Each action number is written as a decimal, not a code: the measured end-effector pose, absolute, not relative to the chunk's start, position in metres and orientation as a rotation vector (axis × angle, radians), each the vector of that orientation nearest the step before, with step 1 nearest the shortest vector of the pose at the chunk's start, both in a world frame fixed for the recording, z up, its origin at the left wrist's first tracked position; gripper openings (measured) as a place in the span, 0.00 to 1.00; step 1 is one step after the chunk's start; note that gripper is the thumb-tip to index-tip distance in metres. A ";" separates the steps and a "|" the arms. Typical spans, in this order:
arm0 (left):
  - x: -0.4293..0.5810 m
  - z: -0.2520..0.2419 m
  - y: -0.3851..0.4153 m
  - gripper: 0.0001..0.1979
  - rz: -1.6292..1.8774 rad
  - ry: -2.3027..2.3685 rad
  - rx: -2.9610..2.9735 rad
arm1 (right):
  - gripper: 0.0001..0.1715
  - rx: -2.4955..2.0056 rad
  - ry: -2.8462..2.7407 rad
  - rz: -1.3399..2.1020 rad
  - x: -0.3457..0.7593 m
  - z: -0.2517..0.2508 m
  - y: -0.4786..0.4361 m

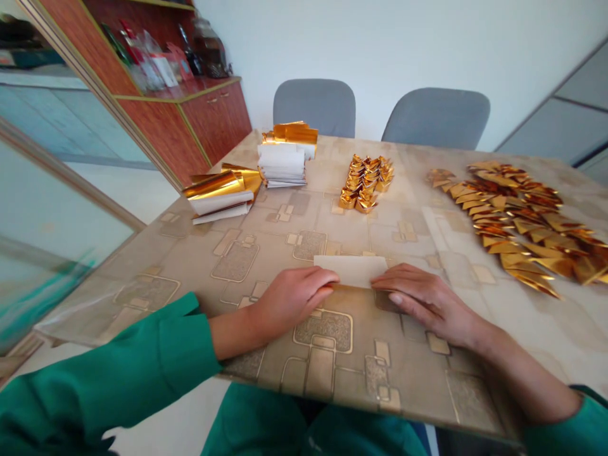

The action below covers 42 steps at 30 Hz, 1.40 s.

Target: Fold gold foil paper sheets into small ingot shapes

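Note:
A white strip of paper (354, 270) lies in front of me on the patterned tablecloth, held at both ends. My left hand (299, 292) is closed on its left end, thumb and fingers pinched at the near edge. At the right end, my right hand (427, 301) grips the paper with its fingers together on top and the thumb at the near side. Folded gold pieces (365, 180) stand in short rows beyond the strip. A large spread of gold folded pieces (517, 221) covers the table's right side.
Gold-and-white sheets (223, 193) lie at the back left, beside a stack of white folded paper (282, 166) topped with gold. Two grey chairs (314, 107) stand behind the table (266, 253). A red-brown cabinet (209, 120) with bottles is at the far left.

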<state>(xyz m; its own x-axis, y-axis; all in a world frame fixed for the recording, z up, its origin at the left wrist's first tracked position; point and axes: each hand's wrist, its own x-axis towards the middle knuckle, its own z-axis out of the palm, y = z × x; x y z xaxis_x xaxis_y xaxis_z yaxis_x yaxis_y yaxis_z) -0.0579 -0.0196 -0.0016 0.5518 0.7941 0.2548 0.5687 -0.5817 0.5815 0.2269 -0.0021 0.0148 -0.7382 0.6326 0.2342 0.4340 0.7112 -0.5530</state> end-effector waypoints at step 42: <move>-0.043 -0.017 -0.031 0.42 0.279 0.998 2.774 | 0.18 -1.501 -2.443 -0.155 0.191 -0.009 0.025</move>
<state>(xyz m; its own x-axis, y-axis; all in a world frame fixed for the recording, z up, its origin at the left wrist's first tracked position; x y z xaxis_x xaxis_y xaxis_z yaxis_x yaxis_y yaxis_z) -0.0431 -0.0314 -0.0165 0.7571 0.6432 0.1143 0.6094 -0.7584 0.2312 0.1912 0.0247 -0.0094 -0.4272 0.8589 0.2823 0.8877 0.4578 -0.0495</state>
